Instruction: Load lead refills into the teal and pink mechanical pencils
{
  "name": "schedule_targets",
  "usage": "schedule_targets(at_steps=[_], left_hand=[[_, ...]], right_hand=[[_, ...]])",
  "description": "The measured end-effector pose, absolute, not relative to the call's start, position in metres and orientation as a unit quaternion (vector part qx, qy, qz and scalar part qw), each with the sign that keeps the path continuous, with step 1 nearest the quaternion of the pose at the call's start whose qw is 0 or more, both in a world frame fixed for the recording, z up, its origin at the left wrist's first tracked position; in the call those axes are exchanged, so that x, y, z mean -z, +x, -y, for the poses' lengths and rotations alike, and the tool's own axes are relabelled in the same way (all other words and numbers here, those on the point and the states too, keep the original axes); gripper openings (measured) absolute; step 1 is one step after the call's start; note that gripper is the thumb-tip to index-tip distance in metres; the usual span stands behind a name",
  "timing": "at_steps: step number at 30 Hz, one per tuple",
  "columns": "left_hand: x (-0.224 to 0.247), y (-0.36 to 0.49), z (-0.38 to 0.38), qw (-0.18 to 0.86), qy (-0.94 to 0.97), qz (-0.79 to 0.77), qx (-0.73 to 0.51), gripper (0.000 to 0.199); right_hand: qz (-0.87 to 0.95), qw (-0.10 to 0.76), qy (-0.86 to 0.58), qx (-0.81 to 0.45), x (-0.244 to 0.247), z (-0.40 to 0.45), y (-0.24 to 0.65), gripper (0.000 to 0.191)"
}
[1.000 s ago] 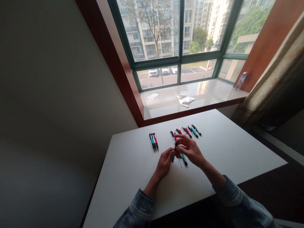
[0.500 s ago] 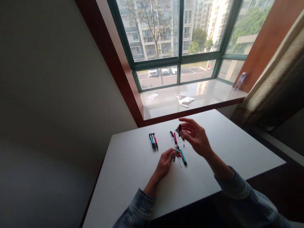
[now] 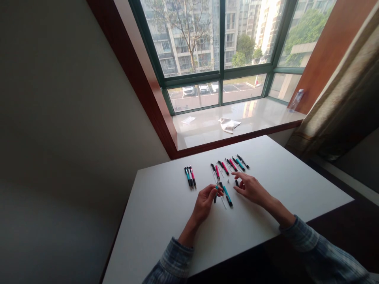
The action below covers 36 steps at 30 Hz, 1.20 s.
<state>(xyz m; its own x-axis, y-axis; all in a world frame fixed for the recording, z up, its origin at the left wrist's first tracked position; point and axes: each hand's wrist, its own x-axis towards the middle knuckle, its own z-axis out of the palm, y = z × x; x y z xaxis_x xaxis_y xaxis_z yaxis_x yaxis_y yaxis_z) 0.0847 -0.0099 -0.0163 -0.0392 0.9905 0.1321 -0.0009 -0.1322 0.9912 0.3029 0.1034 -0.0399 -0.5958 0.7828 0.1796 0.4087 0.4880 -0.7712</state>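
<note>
My left hand [image 3: 204, 201] is closed on a teal and black pen part [image 3: 216, 189], its silvery end pointing up. To its right, my right hand [image 3: 250, 189] is low over the table with thumb and forefinger spread. A small black pen piece [image 3: 237, 183] is at those fingertips, seemingly on the table. Beside my left hand lie a teal pen barrel [image 3: 227, 196] with a black end and a thin white refill [image 3: 223, 202]. A tiny silvery piece [image 3: 228, 181] sits between the hands.
Three whole pens [image 3: 190, 177] lie side by side on the white table [image 3: 166, 221], left of my hands. Farther back are several taken-apart pens [image 3: 232, 164] in a row. A white cloth [image 3: 229, 125] and a clear bottle [image 3: 296, 100] are on the window sill.
My right hand has come down toward the table and slightly right, its fingers now parted around the black piece it held raised. My left hand keeps its hold, almost unmoved.
</note>
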Motion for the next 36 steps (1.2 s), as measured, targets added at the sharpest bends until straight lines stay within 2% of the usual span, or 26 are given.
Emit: schedule_targets(at_steps=[3,7,12,16,25,36], left_hand=[[0.016,0.085,0.01,0.455,0.517,-0.477,-0.546,0.037],[0.016,0.084,0.009,0.456,0.518,-0.478,-0.543,0.036],[0.016,0.085,0.01,0.456,0.515,-0.486,-0.54,0.036],[0.016,0.085,0.01,0.456,0.512,-0.491,-0.537,0.036],[0.018,0.083,0.008,0.461,0.517,-0.481,-0.537,0.034],[0.018,0.086,0.011,0.471,0.512,-0.485,-0.53,0.035]], right_hand=[[0.834,0.213,-0.323,-0.393,0.031,-0.109,0.309,0.071],[0.846,0.175,-0.33,-0.381,0.024,-0.11,0.313,0.072],[0.838,0.196,-0.399,-0.316,0.031,-0.102,0.308,0.076],[0.834,0.192,-0.419,-0.303,0.036,-0.104,0.306,0.07],[0.861,0.189,-0.312,-0.355,0.028,-0.126,0.3,0.077],[0.856,0.184,-0.294,-0.383,0.027,-0.128,0.299,0.071]])
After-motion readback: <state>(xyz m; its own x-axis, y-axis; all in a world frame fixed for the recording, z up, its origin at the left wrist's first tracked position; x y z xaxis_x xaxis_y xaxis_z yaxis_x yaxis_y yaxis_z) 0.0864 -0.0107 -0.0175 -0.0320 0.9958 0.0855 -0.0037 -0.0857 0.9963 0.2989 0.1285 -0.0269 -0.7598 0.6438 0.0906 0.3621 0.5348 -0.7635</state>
